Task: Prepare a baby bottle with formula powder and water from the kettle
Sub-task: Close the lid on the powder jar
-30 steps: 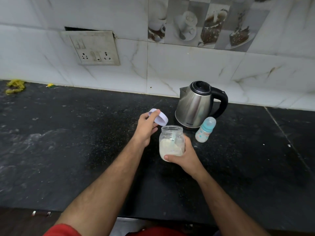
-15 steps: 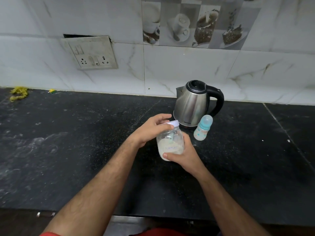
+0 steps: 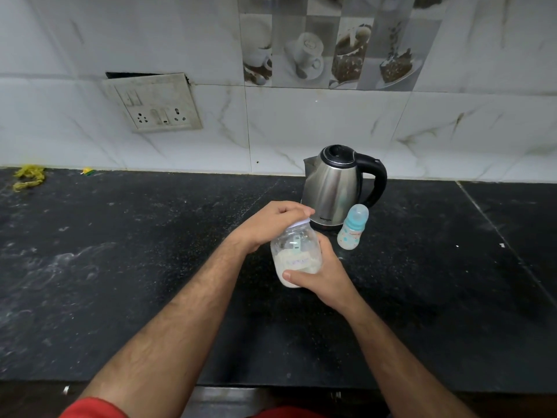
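Now two hands grip one jar (image 3: 297,257): left hand (image 3: 268,224) on lid (image 3: 298,222), right hand (image 3: 321,279) on body

Bench (image 3: 120,267): black stone w/ pale speckles & grey smears. Wall (image 3: 331,131): white tiles w/ grey-brown marble veins; one tile strip (image 3: 328,43) w/ grey checks & brown coffee-cup pics. Kettle (image 3: 331,188): silver steel, black lid & handle. Bottle (image 3: 352,230): clear w/ teal collar, teal dots, red lettering. Jar (image 3: 297,254): clear, off-white powder inside, white lid (image 3: 303,222). Socket plate (image 3: 156,104): dirty white. Scraps (image 3: 27,176): yellow. Sleeve (image 3: 90,410): red.
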{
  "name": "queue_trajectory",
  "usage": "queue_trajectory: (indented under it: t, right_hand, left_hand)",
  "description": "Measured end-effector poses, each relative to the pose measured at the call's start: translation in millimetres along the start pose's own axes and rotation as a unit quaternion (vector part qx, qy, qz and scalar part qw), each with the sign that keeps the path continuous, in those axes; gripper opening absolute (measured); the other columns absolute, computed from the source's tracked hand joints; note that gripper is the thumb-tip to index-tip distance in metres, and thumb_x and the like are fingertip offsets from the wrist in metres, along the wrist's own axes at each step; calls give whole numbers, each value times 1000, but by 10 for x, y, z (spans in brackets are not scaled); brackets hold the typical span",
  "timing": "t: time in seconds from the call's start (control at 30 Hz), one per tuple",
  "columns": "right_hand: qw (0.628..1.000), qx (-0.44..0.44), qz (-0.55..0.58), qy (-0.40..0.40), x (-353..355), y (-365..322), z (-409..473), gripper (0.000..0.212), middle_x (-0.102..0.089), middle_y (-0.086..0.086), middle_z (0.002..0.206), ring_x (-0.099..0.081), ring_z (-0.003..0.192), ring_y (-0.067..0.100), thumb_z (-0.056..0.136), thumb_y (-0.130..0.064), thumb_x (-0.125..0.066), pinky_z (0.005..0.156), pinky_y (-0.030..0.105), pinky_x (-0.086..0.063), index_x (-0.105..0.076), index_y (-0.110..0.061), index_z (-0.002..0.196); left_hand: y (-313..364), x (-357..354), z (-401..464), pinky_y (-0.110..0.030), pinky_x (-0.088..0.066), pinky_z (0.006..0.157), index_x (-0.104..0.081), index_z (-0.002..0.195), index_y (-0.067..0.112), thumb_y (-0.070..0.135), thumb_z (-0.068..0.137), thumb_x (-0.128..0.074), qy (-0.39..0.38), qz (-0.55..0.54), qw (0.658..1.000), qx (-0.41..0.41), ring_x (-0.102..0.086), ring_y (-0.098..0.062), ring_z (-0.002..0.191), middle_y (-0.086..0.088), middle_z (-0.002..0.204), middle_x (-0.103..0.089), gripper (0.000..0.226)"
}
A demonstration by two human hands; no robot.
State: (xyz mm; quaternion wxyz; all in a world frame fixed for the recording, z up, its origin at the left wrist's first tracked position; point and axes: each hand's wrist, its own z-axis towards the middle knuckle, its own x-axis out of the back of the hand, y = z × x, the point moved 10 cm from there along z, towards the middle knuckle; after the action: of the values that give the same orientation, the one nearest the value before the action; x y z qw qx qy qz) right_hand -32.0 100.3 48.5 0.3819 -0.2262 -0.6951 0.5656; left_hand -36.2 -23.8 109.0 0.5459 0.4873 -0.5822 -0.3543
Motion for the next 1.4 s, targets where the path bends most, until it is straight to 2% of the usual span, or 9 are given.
queue_trajectory:
  t: [0.13, 0.3, 0.43, 0.57, 0.7, 0.83, 0.97, 1.13, 1.4]
  right_hand:
    - [1000, -3, -23, 12, 0, -51, -10, 84, -63, -18, 113, -60, 103, -8, 62, -28, -91, 84, 19, -49, -39, -46, 126]
    - [998, 6, -53, 29, 6, -127, -27, 92, -61, -22, 115, -60, 103, -6, 58, -37, -89, 81, 17, -48, -38, -44, 133]
    - [998, -13, 58, -28, -54, -99, -9, 87, -65, -7, 122, -64, 111, 5, 55, -34, -87, 89, 27, -54, -45, -34, 131]
    - [990, -24, 126, -67, -95, -115, -31, 88, -67, 2, 124, -66, 112, 14, 56, -31, -85, 83, 27, -56, -46, -21, 135]
    - [988, -27, 144, -51, -33, -93, -2, 89, -67, 3, 125, -66, 113, 17, 57, -32, -84, 78, 32, -58, -45, -23, 136]
    - [992, -16, 120, -35, 51, -70, 39, 97, -62, 2, 131, -62, 120, 16, 56, -32, -87, 90, 34, -55, -41, -22, 141]
    - [997, 0, 76, -12, 46, -81, 60, 95, -63, -4, 128, -62, 118, 12, 57, -31, -89, 98, 37, -53, -42, -25, 139]
    - [999, 16, 32, -10, -62, -137, 17, 90, -62, -19, 119, -61, 112, -1, 57, -31, -89, 92, 28, -53, -41, -38, 132]
    - [995, 3, 103, -16, -87, -126, -9, 85, -65, -6, 122, -66, 112, 10, 50, -26, -87, 94, 36, -56, -45, -39, 122]
  left_hand:
    - [6, -25, 3, -28, -49, 97, -75, 110, 26, 33, 93, -63, 20, 35, 999, -3, -64, -1, 104, 15, 111, -71, 22]
    - [-39, 26, -7, -33, -52, 98, -75, 107, 26, 36, 93, -64, 50, 26, 998, 6, -67, -5, 101, 14, 108, -72, 20]
    - [-2, 74, -56, -28, -54, 93, -73, 116, 23, 28, 94, -65, 35, -27, 999, -21, -69, -5, 103, 10, 113, -73, 24]
    - [-62, 192, -108, -24, -55, 89, -68, 121, 23, 21, 95, -63, 32, -76, 996, -39, -68, -9, 106, 4, 119, -71, 27]
    - [-275, 465, -168, -28, -50, 100, -66, 122, 22, 21, 92, -66, 106, -62, 992, -27, -64, -5, 110, 6, 119, -69, 29]
    - [-431, 674, -269, -31, -50, 102, -67, 117, 19, 23, 92, -68, 197, -81, 977, -5, -68, -11, 108, 2, 114, -72, 25]
    - [-236, 463, -267, -32, -49, 102, -64, 114, 29, 32, 96, -61, 156, -94, 983, -26, -68, -9, 108, 4, 114, -72, 19]
    - [-71, 160, -207, -29, -54, 93, -65, 120, 25, 51, 81, -71, 107, -42, 993, -12, -68, -7, 104, 7, 113, -71, 48]
    - [-12, 117, -180, -40, -58, 83, -71, 94, 20, 25, 75, -81, 118, -89, 989, -13, -71, -15, 80, -4, 90, -74, 22]
